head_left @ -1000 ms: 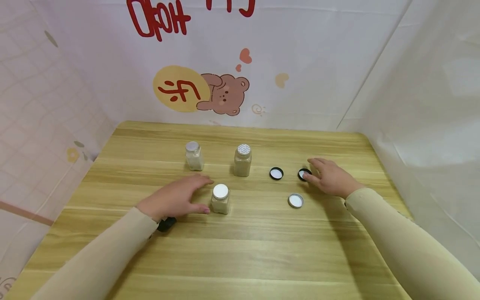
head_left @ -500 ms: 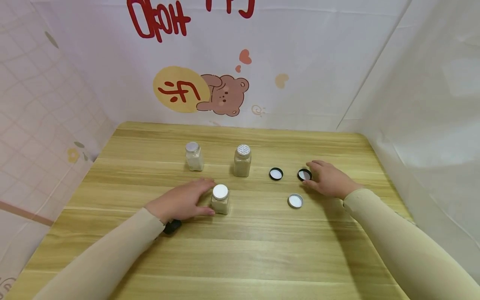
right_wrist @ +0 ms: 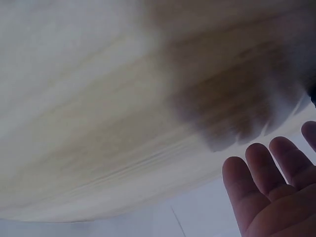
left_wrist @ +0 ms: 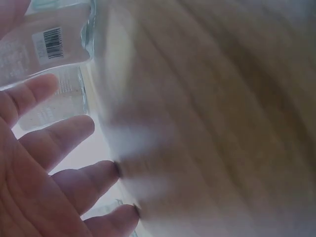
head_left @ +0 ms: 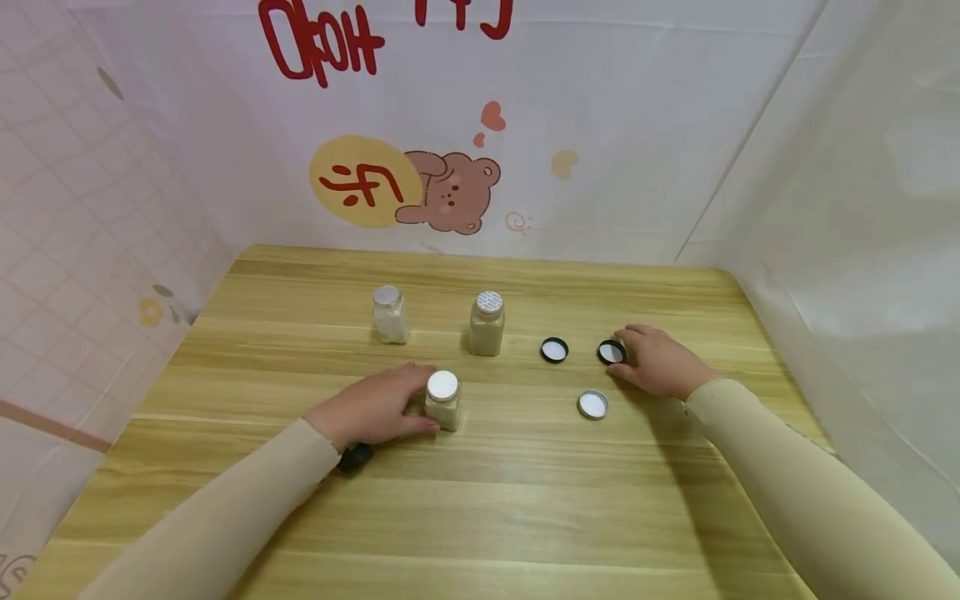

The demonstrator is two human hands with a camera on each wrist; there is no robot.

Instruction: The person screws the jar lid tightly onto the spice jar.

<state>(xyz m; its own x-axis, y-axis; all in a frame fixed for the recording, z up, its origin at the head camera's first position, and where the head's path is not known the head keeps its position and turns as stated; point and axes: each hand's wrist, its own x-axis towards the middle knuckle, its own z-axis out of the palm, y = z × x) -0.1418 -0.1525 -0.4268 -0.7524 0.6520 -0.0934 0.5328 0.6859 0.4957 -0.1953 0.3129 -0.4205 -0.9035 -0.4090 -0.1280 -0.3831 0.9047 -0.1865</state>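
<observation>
A square glass jar with pale contents and a white top stands between the thumb and fingers of my left hand. In the left wrist view the jar's barcode side shows beside the spread, nearly straight fingers. My right hand is at a black-rimmed lid lying inner side up, thumb and forefinger at either side of its rim. The right wrist view shows that hand's other fingers extended, with a bit of black at the right edge.
Two more filled jars stand behind, one with a grey top and one with a patterned top. Another black lid and a silver lid lie on the wooden table. A printed cloth hangs behind.
My left hand has moved right until its thumb and fingers flank the jar. The right thumb has drawn back from over the black lid to its near edge. Jars and lids keep their places.
</observation>
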